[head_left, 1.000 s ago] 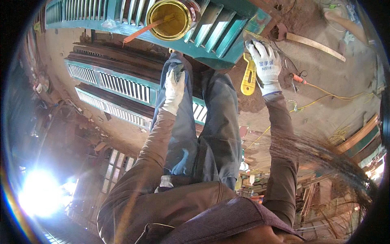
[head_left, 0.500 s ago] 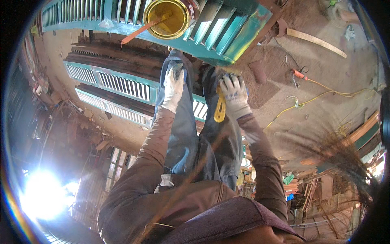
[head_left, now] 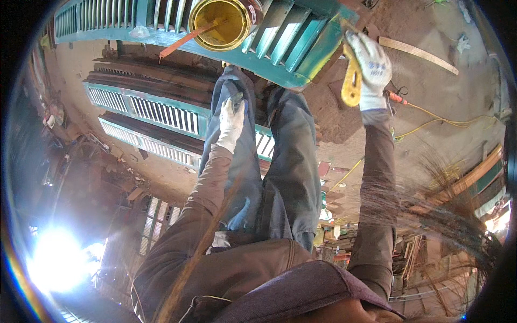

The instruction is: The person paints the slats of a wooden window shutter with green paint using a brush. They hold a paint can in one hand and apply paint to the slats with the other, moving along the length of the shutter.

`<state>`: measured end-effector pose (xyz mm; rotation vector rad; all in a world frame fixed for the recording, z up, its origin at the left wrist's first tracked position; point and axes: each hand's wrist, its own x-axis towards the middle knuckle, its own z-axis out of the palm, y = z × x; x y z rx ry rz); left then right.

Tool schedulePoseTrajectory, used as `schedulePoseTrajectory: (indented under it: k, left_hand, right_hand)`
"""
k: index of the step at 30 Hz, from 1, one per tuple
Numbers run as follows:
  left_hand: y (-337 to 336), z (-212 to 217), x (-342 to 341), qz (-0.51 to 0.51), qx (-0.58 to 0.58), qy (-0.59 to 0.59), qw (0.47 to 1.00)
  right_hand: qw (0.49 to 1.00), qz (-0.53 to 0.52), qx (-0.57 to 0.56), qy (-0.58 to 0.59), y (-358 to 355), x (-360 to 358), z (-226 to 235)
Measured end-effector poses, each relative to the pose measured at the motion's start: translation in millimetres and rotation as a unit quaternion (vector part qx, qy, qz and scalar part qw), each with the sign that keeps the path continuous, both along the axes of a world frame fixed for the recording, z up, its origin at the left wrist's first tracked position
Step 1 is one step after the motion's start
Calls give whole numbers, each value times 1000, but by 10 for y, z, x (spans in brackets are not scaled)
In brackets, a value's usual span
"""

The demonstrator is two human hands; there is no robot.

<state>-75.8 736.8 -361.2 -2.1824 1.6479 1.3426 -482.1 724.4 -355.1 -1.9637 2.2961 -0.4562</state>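
My right hand (head_left: 372,67), in a white work glove, grips a paintbrush by its yellow handle (head_left: 351,83). The brush's tip is at the right end of a teal louvred shutter (head_left: 258,65), where a streak of yellow-green paint (head_left: 323,58) runs along the edge. On my left thigh lies my left hand (head_left: 232,121), also gloved, fingers resting on the trousers and holding nothing. A can of yellow paint (head_left: 253,12) stands on the shutter's slats, with an orange-brown stick (head_left: 182,44) leaning out over its rim.
More teal shutters (head_left: 161,112) lie stacked on the ground to the left. To the right are a curved wooden strip (head_left: 417,54), an orange connector (head_left: 397,97) and its yellow cord (head_left: 431,112). A crumpled clear plastic scrap (head_left: 140,32) sits on the shutter.
My right hand has moved up and right with the paintbrush, from beside my right knee to the shutter's right end. My left hand has stayed on the thigh.
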Motion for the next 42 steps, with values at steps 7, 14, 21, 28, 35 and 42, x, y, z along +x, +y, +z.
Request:
schedulePoseTrajectory:
  k: [7, 14, 21, 28, 35, 42]
  left_hand:
    - [-17, 35, -140, -50, -20, -53, 997]
    - [-139, 170, -163, -50, -42, -24, 998]
    - [-134, 191, -202, -51, -53, -12, 997]
    - [-104, 114, -106, -56, -42, -33, 997]
    - [-137, 58, -54, -61, -26, 28, 997]
    - [-122, 39, -33, -77, -31, -13, 996]
  right_hand:
    - [975, 117, 182, -41, 1108, 1259, 79]
    - [957, -38, 1, -289, 954, 1031, 152]
    - [1000, -5, 12, -18, -133, -126, -3]
    - [998, 46, 30, 11, -37, 78, -37]
    - [992, 61, 107, 27, 310, 676, 144]
    - [972, 95, 144, -157, 917, 1202, 19]
